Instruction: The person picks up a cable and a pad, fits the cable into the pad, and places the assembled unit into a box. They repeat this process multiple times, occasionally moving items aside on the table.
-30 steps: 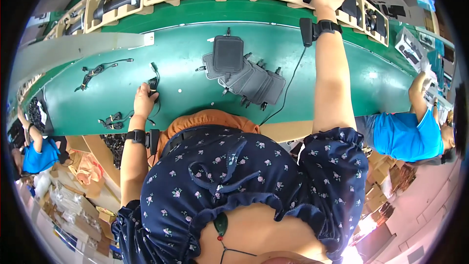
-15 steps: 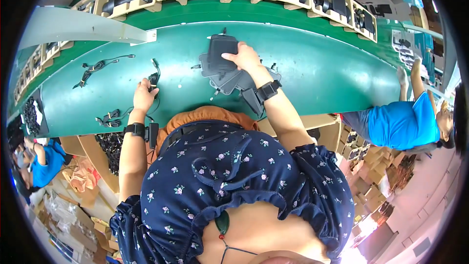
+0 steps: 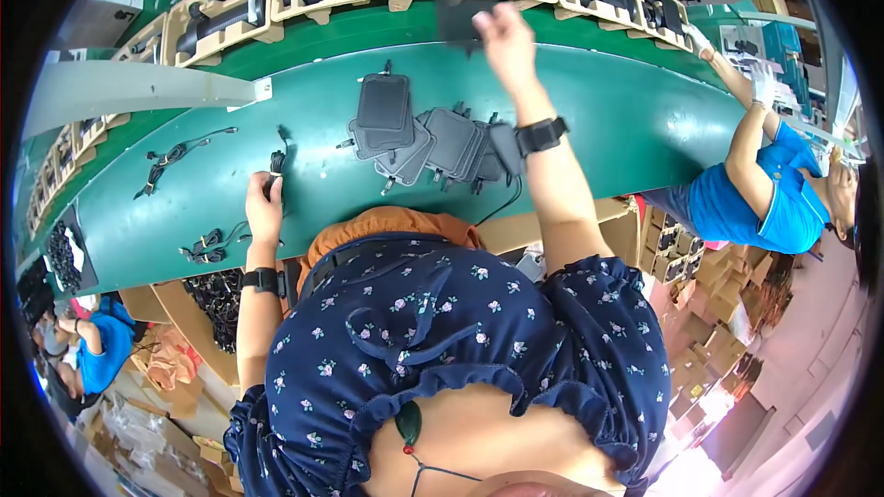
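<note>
My right hand (image 3: pixel 508 44) is raised over the far edge of the green table, gripping a flat dark rectangular pouch (image 3: pixel 458 20) that motion blurs. Just in front of the pouch's far side stand the moulded trays. Nearer to me, a fanned pile of similar dark grey flat pouches (image 3: pixel 384 103) with small black tabs lies on the table. My left hand (image 3: pixel 264 209) is closed around a bundled black cable (image 3: pixel 276 162), its upper end sticking out past the fingers. Other bundled cables (image 3: pixel 166 159) lie to the left of that hand.
A row of tan moulded trays (image 3: pixel 293 2) holding black parts runs along the back. A white metal bar (image 3: pixel 138 92) reaches in from the left. Boxes of cables (image 3: pixel 214 304) stand below the table's near edge. Co-workers in blue shirts (image 3: pixel 750 198) are at both sides.
My right hand has lifted a dark pouch off the pile and carried it away from me toward the trays. My left hand stays on the cable bundle, shifted slightly.
</note>
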Demonstrator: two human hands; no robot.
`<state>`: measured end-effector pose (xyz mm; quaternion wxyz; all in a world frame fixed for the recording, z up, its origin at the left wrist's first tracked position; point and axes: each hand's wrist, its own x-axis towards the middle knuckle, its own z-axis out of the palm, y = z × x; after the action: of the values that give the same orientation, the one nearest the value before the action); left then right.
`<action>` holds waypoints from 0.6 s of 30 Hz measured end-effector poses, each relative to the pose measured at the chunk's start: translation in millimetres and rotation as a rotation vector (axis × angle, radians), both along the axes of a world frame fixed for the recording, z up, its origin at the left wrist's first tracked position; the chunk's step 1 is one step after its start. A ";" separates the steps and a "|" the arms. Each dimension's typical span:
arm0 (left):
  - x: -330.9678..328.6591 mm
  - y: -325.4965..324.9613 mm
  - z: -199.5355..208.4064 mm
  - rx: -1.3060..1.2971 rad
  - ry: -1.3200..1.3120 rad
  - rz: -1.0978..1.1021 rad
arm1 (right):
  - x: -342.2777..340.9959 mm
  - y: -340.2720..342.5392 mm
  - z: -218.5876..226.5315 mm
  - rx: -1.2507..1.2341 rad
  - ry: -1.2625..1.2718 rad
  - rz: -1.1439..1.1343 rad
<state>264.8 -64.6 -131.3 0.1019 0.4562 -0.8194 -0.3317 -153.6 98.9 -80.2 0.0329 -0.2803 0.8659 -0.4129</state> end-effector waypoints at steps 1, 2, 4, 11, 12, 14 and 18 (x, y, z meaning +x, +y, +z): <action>-7.3 2.8 8.8 -0.005 0.055 0.027 | -29.7 2.0 -9.2 -0.093 0.055 -0.058; -15.6 4.2 18.3 -0.007 0.054 0.022 | -55.4 3.4 -14.9 -0.178 0.020 -0.140; -27.5 9.0 38.8 0.014 0.020 0.010 | -95.1 -3.8 -13.1 -0.420 -0.042 -0.167; -68.2 12.4 73.6 0.030 0.090 -0.163 | -193.0 -8.3 -46.5 -0.277 0.104 -0.164; -73.4 15.1 79.6 0.036 0.131 -0.136 | -195.8 -12.4 -43.3 -0.184 0.147 -0.176; -73.1 15.1 82.8 0.033 0.120 -0.133 | -194.2 -21.1 -31.0 -0.076 0.034 -0.150; -72.9 13.5 84.0 0.040 0.149 -0.166 | -163.0 -22.7 -8.5 0.044 0.262 -0.089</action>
<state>191.9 -51.2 -47.4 0.1255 0.3628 -0.8377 -0.3884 -316.7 76.2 -88.7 -0.0925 -0.2922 0.8832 -0.3550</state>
